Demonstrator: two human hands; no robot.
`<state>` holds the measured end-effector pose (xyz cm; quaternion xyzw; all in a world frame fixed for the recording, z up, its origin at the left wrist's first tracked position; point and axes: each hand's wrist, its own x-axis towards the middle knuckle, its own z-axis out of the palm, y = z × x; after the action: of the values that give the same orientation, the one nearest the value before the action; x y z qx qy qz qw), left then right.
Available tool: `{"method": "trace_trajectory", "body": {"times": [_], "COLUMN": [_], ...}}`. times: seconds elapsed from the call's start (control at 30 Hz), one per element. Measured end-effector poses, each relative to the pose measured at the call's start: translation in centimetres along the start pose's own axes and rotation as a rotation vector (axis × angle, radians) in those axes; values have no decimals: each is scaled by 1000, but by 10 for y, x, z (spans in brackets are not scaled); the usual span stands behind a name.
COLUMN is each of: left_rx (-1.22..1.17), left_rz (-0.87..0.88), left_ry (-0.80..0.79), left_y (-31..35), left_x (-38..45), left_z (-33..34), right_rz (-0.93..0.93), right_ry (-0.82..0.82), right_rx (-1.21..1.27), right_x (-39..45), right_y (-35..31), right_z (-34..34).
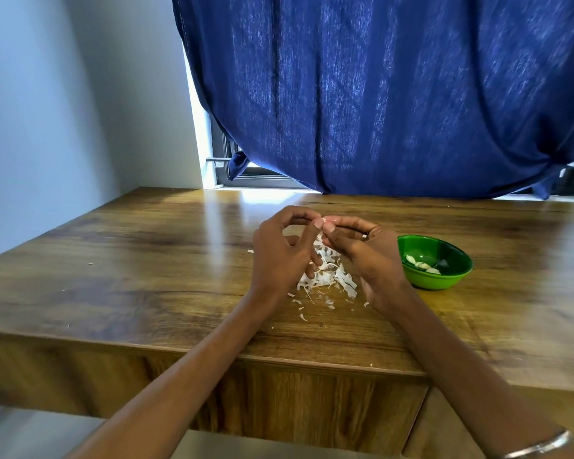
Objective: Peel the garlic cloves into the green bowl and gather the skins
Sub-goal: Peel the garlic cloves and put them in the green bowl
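Pale garlic clove (325, 221) between both hands (322, 256)

bare forearms, ring (364, 236), silver bangle (540, 446)

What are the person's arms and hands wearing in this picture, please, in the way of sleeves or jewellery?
Both forearms are bare, with no sleeves in view. The right hand has a thin metallic ring on one finger, and a slim silver-coloured bangle sits on the right forearm near the lower edge of the picture. The left hand shows no ring or band, and no gloves are worn.
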<state>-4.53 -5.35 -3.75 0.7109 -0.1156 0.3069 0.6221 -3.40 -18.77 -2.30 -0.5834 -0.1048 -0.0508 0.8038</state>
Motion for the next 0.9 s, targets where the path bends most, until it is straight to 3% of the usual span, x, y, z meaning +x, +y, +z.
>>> {"method": "trace_trajectory", "body": {"times": [0.3, 0.6, 0.9], "left_rx": [-71, -51, -168], "left_rz": [-120, -144, -181], "left_ry": [37, 62, 32], "left_y": [-9, -14, -18], "left_x": [10, 9, 12], "left_z": [-7, -5, -5], "right_rz": [-17, -216, -182], "right_ry": [-55, -18, -1], "right_rx": [-49, -329, -394], "right_x": [-1, 1, 8], "right_y": [1, 8, 13], "right_z": [1, 2, -2]}}
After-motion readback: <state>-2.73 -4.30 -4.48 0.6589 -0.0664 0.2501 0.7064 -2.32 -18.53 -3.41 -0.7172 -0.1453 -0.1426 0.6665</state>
